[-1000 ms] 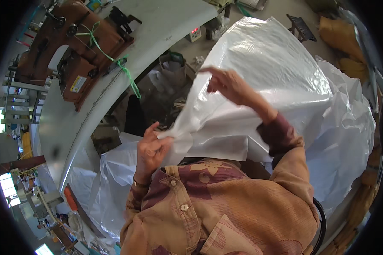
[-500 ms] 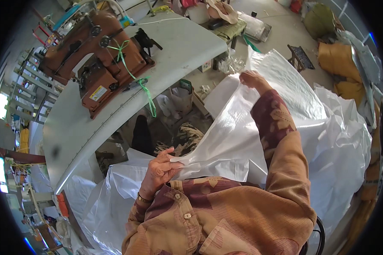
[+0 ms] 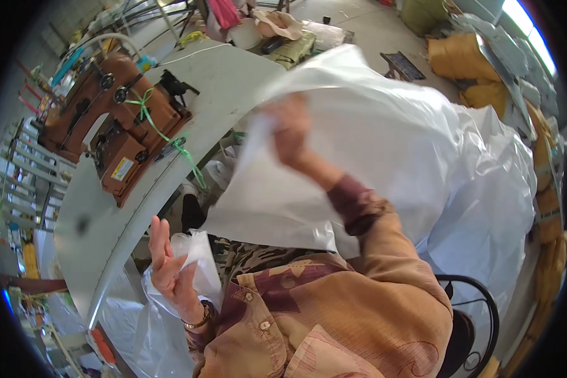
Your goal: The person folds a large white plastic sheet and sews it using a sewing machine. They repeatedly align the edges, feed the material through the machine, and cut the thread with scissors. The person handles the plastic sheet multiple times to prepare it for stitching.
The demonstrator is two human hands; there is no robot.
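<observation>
A large white plastic sheet (image 3: 372, 145) is lifted and billows from my lap across to the right. Its upper left edge is at my right hand (image 3: 290, 129), which is smeared by motion but appears closed on it. Lower left, my left hand (image 3: 173, 271) is raised with the fingers stretched up and apart, a watch on its wrist. Behind its thumb is another crumpled part of white sheeting (image 3: 201, 261); whether the palm touches it I cannot tell. The brown sewing machine (image 3: 116, 126), with a green ribbon tied on, stands on the table beyond.
The grey table (image 3: 214, 75) curves around my left front, its edge close to my left hand. A black metal chair (image 3: 479, 296) is at my right side. Yellow-brown bundles (image 3: 460, 60) lie at the far right, and a small dark stool (image 3: 403, 66) stands on the floor.
My right hand has swung left and toward me, drawing the sheet's edge along and making it billow. My left hand has let go of the sheet, moved left and spread its fingers.
</observation>
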